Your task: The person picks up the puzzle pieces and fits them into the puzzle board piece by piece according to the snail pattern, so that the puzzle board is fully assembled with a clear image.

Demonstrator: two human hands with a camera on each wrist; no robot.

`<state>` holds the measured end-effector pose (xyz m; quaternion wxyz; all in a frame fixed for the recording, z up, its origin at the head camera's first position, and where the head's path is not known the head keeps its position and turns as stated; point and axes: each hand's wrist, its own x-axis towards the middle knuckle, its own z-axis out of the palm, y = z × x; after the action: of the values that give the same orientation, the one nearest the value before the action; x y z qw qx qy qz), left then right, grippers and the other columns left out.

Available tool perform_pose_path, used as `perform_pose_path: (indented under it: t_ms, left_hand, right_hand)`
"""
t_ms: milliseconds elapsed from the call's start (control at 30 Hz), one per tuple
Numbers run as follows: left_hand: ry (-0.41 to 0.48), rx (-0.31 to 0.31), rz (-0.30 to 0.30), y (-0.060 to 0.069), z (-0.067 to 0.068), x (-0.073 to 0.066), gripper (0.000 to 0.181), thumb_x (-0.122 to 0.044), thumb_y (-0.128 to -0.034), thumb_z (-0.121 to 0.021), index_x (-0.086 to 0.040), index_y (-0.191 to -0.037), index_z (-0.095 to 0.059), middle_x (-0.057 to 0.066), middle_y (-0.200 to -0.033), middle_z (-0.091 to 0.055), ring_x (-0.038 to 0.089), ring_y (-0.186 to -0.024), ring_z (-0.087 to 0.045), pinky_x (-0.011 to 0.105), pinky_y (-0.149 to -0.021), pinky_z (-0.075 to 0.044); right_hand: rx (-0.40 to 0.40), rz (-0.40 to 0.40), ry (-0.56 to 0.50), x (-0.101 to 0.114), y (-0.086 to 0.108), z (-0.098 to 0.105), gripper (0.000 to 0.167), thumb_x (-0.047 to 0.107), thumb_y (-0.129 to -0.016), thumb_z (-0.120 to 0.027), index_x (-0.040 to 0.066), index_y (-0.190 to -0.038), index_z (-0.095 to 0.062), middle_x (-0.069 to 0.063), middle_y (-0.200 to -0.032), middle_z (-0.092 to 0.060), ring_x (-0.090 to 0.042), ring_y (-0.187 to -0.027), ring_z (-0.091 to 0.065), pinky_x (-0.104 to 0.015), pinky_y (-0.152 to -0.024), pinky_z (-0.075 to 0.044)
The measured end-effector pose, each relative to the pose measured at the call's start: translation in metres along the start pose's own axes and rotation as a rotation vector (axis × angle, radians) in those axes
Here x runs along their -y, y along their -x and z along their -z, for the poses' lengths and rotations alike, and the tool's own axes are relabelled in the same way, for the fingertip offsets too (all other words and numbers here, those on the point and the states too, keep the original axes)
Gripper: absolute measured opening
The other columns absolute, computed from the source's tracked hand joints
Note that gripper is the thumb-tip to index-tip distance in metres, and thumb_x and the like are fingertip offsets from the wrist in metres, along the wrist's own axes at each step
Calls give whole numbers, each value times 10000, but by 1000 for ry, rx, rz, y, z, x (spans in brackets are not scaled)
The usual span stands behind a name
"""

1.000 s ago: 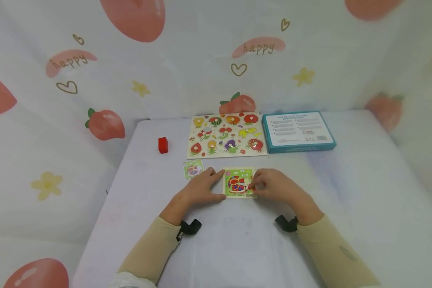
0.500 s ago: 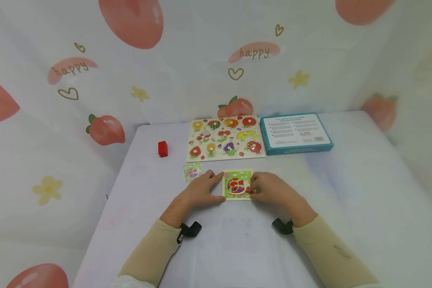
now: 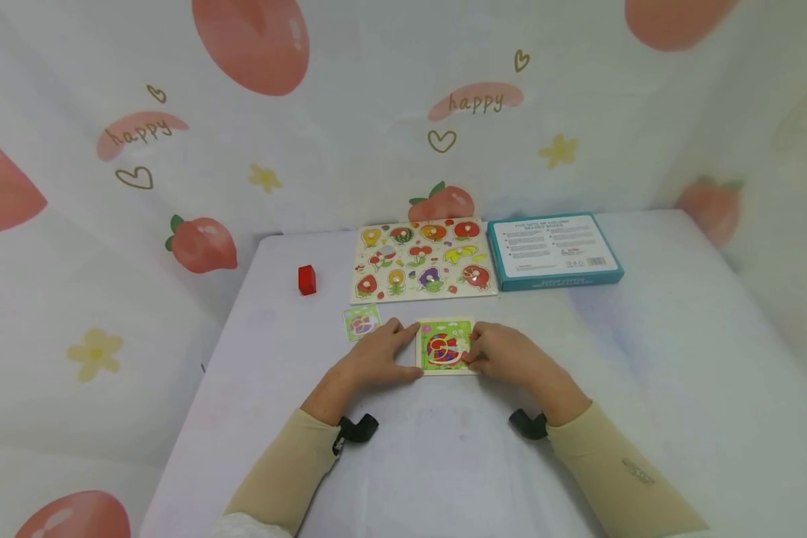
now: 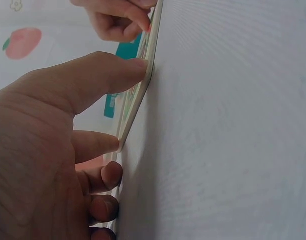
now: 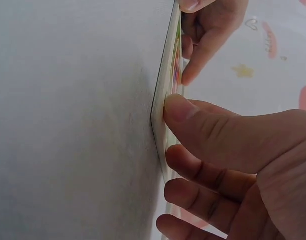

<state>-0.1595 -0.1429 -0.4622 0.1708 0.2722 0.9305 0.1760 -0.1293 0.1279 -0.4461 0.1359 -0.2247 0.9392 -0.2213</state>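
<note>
A small wooden snail jigsaw puzzle [image 3: 445, 345] lies flat on the white-covered table in the head view. At its left side my left hand [image 3: 376, 353] holds it, thumb at the lower corner and index finger at the upper one. In the left wrist view that thumb [image 4: 128, 72] presses on the frame's edge. My right hand [image 3: 509, 351] has its fingertips at the right part of the picture, over a puzzle piece [image 3: 466, 358] with some red showing; most of it is hidden. The right wrist view shows the right thumb [image 5: 180, 109] against the frame.
A snail picture card [image 3: 362, 323] lies just left of the puzzle. Behind are a fruit peg board [image 3: 406, 260] and a teal-edged box [image 3: 554, 251] side by side. A red block [image 3: 306, 279] stands at the back left, before a patterned cloth backdrop.
My right hand has moved slightly left, bringing the puzzle piece from a raised tilt down to the picture's right side. My left hand has stayed at the puzzle's left edge.
</note>
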Motion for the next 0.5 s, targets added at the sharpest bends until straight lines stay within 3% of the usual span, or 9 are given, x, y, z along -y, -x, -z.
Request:
perform_pose_path:
  t_ms: [200, 500]
  left_hand:
    - [5, 1, -1, 1, 0, 2, 900, -514, -864, -771, -190, -1606, -377, 16, -1205, -488, 163, -1007, -483, 334, -869, -453]
    - [6, 10, -7, 2, 2, 3, 884, -527, -869, -765, -198, -1601, -391, 1, -1174, -481, 154, -992, -471, 319, -847, -443]
  right_hand:
    - [8, -22, 4, 1, 0, 0, 183, 185, -857, -855, 135, -1033, -840, 26, -994, -603, -158, -889, -540, -321, -835, -504]
    - [15, 21, -7, 1, 7, 11, 221, 222, -878, -837, 165, -1091, -820, 11, -1042, -618, -180, -973, -555, -359, -892, -512]
